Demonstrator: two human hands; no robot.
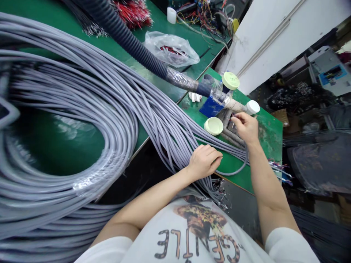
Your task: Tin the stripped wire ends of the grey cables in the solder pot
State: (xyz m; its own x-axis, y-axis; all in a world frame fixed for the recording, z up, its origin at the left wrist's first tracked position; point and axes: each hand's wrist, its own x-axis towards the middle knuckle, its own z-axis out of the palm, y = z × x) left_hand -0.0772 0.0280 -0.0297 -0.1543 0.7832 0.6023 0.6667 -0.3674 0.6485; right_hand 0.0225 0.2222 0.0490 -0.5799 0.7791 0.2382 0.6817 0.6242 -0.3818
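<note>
The left hand (204, 162) lies on the gray cables (175, 135) at the near edge of the green table (270, 146). Its fingers are a bit bent, and I cannot tell if they grip. The right hand (245, 128) is over the table with its fingers pinched together above a dark metal frame (229, 126); it looks closed, but I cannot tell if it holds something small. The cables are long, round and smooth, and they bend in soft loops. They look heavy and slick, so they could slide off the table edge if the left hand lets go. A loose loop by the right wrist could also snag that arm and pull on the frame. On the table, a round pale green lid (213, 126) sits just beside the frame, and a blue block (211, 106) and a white cap (252, 107) are close by. A big cable coil (68, 109) lies left of the table. Past the table are a ribbed black hose (123, 40), a crinkly plastic bag (171, 49) and a bunch of red wires (133, 14).
</note>
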